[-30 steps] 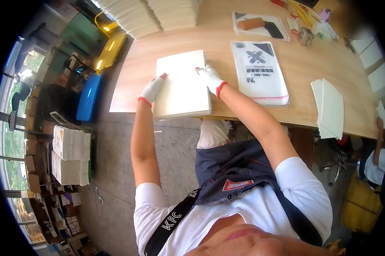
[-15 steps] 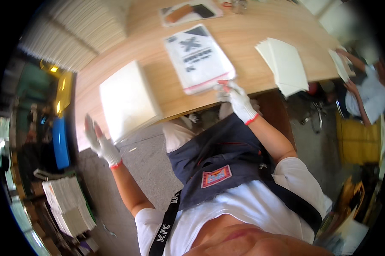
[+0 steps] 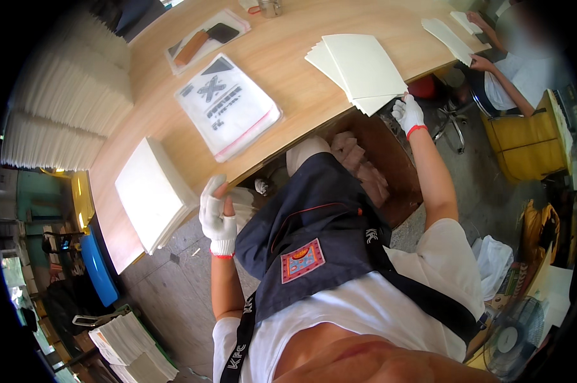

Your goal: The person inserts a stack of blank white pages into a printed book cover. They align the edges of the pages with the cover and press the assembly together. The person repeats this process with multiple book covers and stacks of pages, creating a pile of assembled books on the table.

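Observation:
My left hand (image 3: pixel 217 214), in a white glove with bare fingertips, is raised near the table's front edge. Its fingers are bent but apart, with nothing between them. At the front right my right hand (image 3: pixel 408 116), gloved the same way, has its fingers curled in at the near corner of a fanned pile of white sheets (image 3: pixel 364 64). The fingertips meet that corner; the grip itself is partly hidden. Between the hands lies a stack of clear plastic bags (image 3: pixel 243 118) with dark print and a pink strip. A neat white paper stack (image 3: pixel 149 191) sits left of my left hand.
Tall paper stacks (image 3: pixel 58 96) stand at the table's far left. Farther back lie a brown block (image 3: pixel 191 48), a black flat piece (image 3: pixel 222 32) and a metal cup (image 3: pixel 270 7). A co-worker's hand (image 3: pixel 483 62) holds pale sheets at right. Below is an open brown box (image 3: pixel 397 156).
My right hand has gone from the plastic bags rightward to the fanned sheets. My left hand has moved from the left paper stack's outer side to its right. The view has turned right.

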Available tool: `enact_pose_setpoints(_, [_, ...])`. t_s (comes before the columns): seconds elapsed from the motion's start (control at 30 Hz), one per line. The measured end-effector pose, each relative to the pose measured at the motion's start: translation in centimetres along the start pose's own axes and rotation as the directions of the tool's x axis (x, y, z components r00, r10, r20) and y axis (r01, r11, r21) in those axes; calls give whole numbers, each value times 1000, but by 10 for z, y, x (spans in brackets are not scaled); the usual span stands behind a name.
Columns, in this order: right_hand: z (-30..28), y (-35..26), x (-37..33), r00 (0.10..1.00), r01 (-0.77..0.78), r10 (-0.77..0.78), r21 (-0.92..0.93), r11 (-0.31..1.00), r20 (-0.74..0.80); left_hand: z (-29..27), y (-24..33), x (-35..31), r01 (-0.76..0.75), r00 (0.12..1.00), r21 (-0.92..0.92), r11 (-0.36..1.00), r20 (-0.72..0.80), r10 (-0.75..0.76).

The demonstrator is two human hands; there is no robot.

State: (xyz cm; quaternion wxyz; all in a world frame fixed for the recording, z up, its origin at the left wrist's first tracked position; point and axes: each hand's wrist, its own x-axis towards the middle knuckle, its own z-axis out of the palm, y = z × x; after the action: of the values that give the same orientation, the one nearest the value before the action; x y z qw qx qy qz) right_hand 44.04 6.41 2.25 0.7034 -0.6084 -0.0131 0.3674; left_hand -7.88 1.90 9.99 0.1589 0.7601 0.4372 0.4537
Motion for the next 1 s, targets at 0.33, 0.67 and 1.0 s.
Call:
enact_pose_setpoints(0.33, [-13,-11,35,931,345,-337,-33,938,138,38,-2,38,7,971,202,979,232,-55])
enact_pose_setpoints(0.67, [73,-20,-11,939,44,-99,172,984,330,65,-92,102,-69,810,754,653,425,-405])
enact_pose_setpoints(1.0, [62,14,-137,577,-237,290,-183,954,764,50,-85,117,193,827,647,738,298,-477])
